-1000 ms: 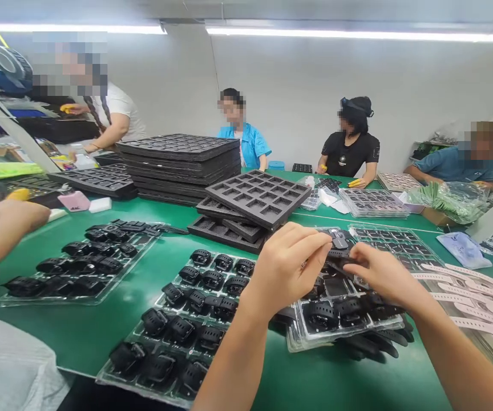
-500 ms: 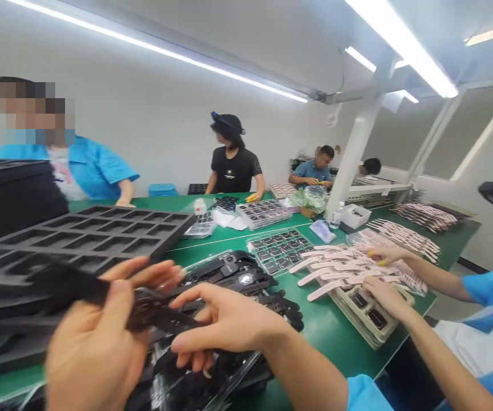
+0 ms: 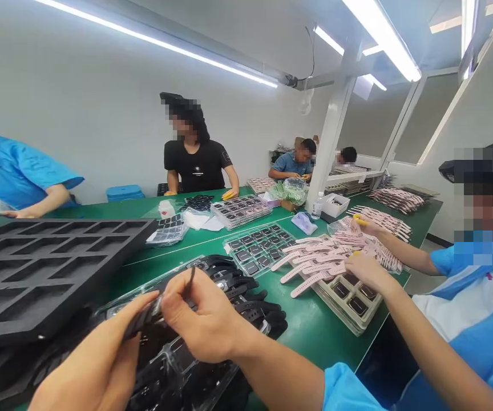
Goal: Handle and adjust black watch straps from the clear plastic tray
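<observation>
Head view: black strap (thin, curved) between fingers

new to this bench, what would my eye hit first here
Probably the left hand and right hand, low in front, with a black strap between them. Next, the foam tray, big at the left. Right of centre, pink straps fan out under a co-worker's hands.

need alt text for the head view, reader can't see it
The wearer's left hand and right hand pinch a partly hidden black strap over a clear tray of black watches on a green table. A black foam tray lies at left; at right, a co-worker in blue handles pale pink straps.
</observation>
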Demonstrator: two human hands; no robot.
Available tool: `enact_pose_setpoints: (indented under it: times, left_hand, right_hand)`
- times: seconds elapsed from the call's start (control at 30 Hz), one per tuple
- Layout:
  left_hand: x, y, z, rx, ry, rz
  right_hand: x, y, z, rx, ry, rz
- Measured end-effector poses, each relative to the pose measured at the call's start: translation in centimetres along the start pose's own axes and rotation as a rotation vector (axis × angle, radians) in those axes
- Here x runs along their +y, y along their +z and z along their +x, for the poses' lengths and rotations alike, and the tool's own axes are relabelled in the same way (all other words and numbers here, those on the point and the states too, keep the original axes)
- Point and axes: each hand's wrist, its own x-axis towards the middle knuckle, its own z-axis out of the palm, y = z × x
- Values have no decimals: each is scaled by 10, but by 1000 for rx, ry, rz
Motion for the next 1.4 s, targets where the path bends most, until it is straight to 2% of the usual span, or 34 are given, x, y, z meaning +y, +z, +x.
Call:
enact_pose_setpoints:
  times: [0.07, 0.13, 0.23, 0.33, 0.5, 0.7, 0.8, 0.97, 1.1, 1.2, 1.27, 1.4]
  left_hand:
    - [-4, 4, -3, -57, 101, 131]
    - [1, 4, -4, -93, 139, 196]
    - [18, 0, -4, -131, 134, 188]
    - [34, -5, -4, -203, 92, 138]
    - [48, -12, -5, -274, 25, -15]
    - [51, -17, -6, -182, -23, -110]
    - [50, -16, -6, -166, -11, -111]
    - [52, -15, -6, -132, 50, -90]
    - [55, -13, -7, -129, 27, -102]
    - [55, -11, -8, -136, -35, -182]
    - [55, -8, -8, -110, -102, -270]
    - [51, -5, -7, -25, -285, -586]
  right_hand:
    - [2, -2, -3, -10, 62, -1]
    - [2, -3, -5, -55, 122, 25]
    - [-2, -4, -9, -132, 110, 45]
    - [-1, -4, -10, -84, 124, 68]
    - [6, -3, -12, -50, 155, 189]
    - [5, -8, -16, -105, 175, 100]
    - [4, -9, -15, -87, 192, 23]
    - [1, -5, -13, 54, 196, 39]
    - [0, 0, -14, 176, 209, 98]
    - [2, 2, -17, 125, 208, 109]
    - [4, 1, -19, 44, 206, 165]
    - [7, -7, -23, -92, 228, 244]
